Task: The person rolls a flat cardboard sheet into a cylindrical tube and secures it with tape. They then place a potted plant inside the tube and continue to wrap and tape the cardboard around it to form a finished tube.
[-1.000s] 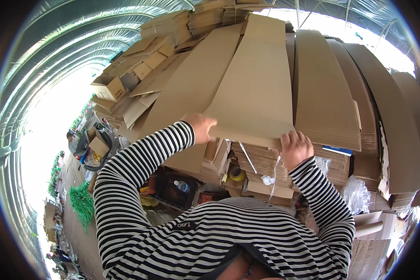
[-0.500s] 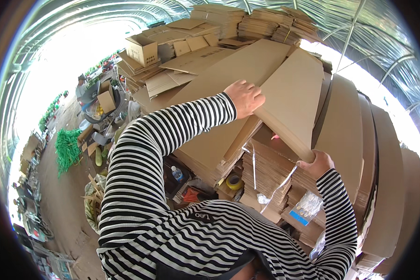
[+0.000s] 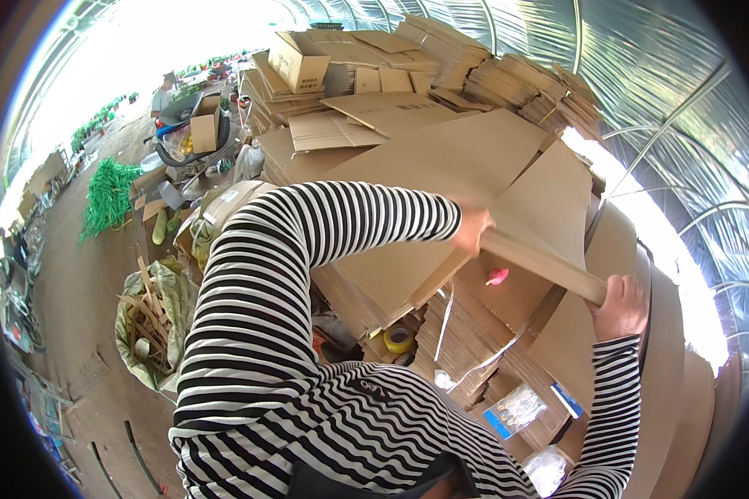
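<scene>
Between my hands is a large flat brown cardboard sheet (image 3: 541,204), its folded near edge facing me. My left hand (image 3: 474,229) grips the left end of that edge, slightly blurred. At the right end, the fingers of my right hand (image 3: 620,308) are wrapped over the edge. Below the sheet lie stacks of flattened cardboard (image 3: 466,333), with a white strap (image 3: 499,356) across them and a small pink thing (image 3: 497,276) on top. A roll of yellow tape (image 3: 399,338) sits in a gap near my chest.
Piles of flattened boxes (image 3: 441,54) rise at the back, with an open carton (image 3: 298,62) on top. Tall cardboard sheets (image 3: 657,366) stand at the right. To the left are a sack of scraps (image 3: 154,316), green twine (image 3: 108,195) and a person (image 3: 162,98) farther off.
The near edge of the sheet has come up and away from the stack, both hands still on it. More of the stack and the pink thing now shows. The view has shifted.
</scene>
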Tool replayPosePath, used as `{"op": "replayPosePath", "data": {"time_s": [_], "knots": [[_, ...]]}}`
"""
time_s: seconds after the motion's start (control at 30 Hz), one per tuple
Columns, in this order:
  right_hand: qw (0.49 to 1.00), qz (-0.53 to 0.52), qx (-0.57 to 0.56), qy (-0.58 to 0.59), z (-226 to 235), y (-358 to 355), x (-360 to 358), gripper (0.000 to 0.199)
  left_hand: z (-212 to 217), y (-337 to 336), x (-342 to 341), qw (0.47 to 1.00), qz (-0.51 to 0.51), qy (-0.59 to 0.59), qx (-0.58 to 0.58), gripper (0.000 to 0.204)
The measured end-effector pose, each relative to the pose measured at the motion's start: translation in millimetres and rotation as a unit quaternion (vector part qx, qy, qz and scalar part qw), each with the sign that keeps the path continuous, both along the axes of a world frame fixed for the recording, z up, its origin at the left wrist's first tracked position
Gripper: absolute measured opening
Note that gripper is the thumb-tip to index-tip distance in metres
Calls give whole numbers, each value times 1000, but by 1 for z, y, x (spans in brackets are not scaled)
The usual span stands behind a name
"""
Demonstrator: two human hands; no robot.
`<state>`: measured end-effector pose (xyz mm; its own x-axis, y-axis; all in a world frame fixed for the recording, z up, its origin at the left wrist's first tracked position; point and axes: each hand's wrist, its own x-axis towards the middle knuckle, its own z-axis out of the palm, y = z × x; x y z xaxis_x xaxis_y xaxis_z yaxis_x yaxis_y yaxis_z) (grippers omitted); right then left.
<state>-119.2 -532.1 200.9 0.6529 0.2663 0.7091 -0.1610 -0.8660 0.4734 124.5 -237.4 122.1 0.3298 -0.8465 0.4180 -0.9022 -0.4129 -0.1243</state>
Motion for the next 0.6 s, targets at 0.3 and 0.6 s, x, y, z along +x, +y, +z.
{"op": "replayPosePath", "data": {"time_s": [0.3, 0.6], "knots": [[984, -116, 98, 97, 8, -7, 9, 56, 63, 7, -23, 986, 118, 94, 72, 47], [983, -101, 77, 134, 28, 5, 12, 58, 92, 20, -18, 981, 136, 118, 73, 74]]}}
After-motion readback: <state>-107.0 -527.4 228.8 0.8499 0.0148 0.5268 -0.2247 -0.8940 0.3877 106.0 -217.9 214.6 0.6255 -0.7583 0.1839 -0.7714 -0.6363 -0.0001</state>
